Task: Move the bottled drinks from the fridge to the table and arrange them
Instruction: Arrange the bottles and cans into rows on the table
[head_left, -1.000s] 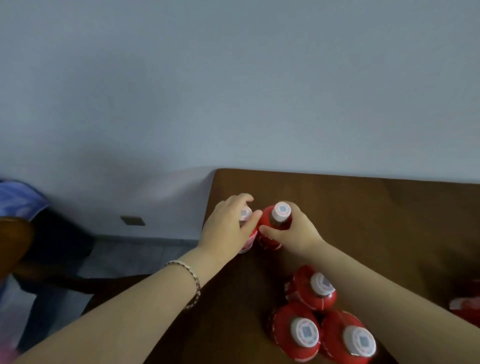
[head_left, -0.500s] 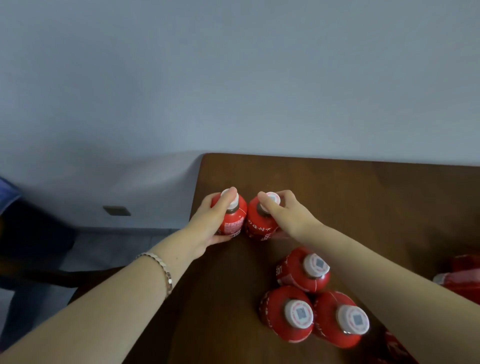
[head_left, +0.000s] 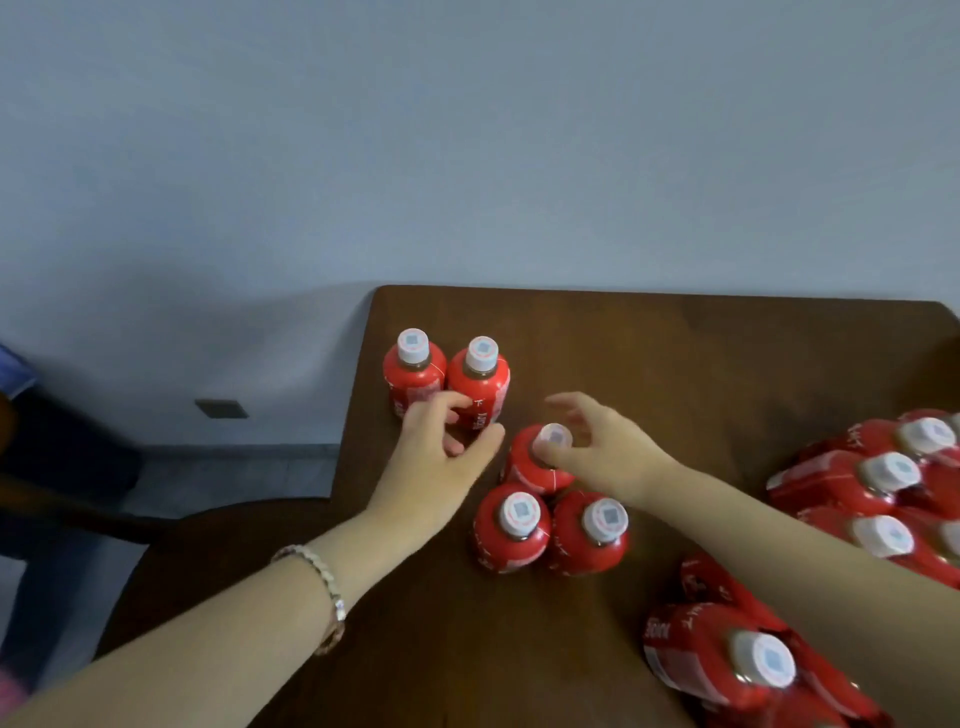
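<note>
Item: red-labelled drink bottles with white caps, all upright on the brown wooden table (head_left: 675, 353). We list a pair (head_left: 414, 379) touching side by side at the far left corner and a trio (head_left: 511, 530) bunched nearer. More bottles (head_left: 878, 488) crowd the right edge, and another bottle (head_left: 727, 660) stands near right. The left hand (head_left: 441, 462) hovers just before the pair, fingers loosely curled and gripping nothing, with a bracelet (head_left: 324, 592) on the wrist. The right hand (head_left: 608, 452) arches over the cap of the trio's far bottle (head_left: 530, 467), fingers spread, thumb beside the neck. A wall socket (head_left: 222, 409) lies far left.
</note>
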